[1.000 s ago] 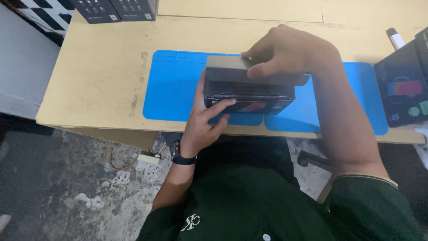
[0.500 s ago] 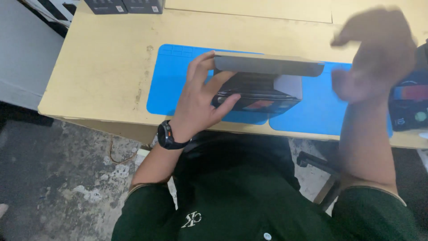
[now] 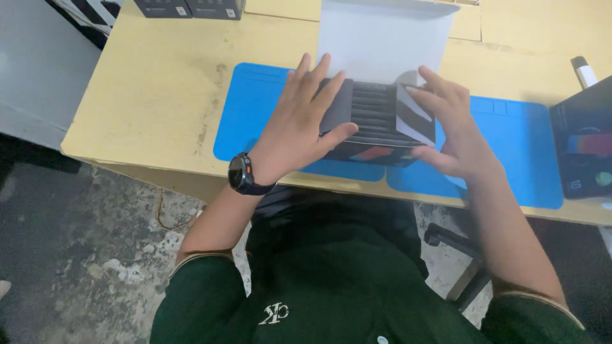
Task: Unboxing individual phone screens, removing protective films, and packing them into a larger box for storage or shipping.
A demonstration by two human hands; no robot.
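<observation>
Where half a second earlier the lid had lain nearly shut, it (image 3: 382, 38) now stood raised behind the dark box (image 3: 376, 124) on the blue mat (image 3: 255, 108), the left hand (image 3: 299, 130) and right hand (image 3: 449, 130) spread flat against its sides, apparently baring ribbed contents.

Pale wood table (image 3: 159, 95) is carrying everything, w/ scuffs on the top out past the left hand (image 3: 299, 127). Blue mat (image 3: 255, 108) is lying flat under both hands, w/ a second blue mat (image 3: 510, 153) butting up against it under the right hand (image 3: 456, 130). Dark open box (image 3: 382, 127) is sitting on the mats btwn the hands. Another dark box (image 3: 583, 150) is sitting just past the right hand, and two dark boxes (image 3: 188, 7) are sitting at the far edge beyond the left hand.
</observation>
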